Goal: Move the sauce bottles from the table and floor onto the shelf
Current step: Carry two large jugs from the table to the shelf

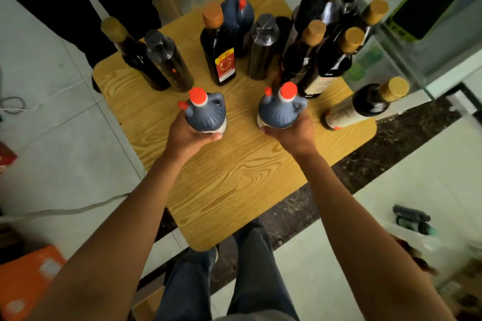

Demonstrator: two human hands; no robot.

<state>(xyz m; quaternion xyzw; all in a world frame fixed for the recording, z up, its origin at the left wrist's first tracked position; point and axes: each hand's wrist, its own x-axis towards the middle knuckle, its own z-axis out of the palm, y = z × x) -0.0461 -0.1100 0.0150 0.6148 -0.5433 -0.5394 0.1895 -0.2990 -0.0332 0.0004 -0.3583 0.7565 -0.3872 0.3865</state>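
Two dark jug-shaped sauce bottles with red caps stand near the middle of the wooden table (234, 185). My left hand (187, 135) grips the left jug (207, 112) around its lower body. My right hand (292, 135) wraps the lower body of the right jug (280, 109). Behind them stand several more dark bottles: a tall red-capped one (236, 8), an orange-capped bottle with a red label (217, 47), plastic-wrapped ones (262, 47) and gold-capped ones (336, 52). One gold-capped bottle (365, 104) stands at the table's right edge. A glass shelf (407, 65) is at the upper right.
A person in dark clothes (86, 8) stands beyond the table at upper left. A green-edged dark device (422, 5) lies on the glass shelf. An orange box (26, 284) sits on the floor at lower left. Cables cross the left floor. Dark bottles (412, 219) lie at right.
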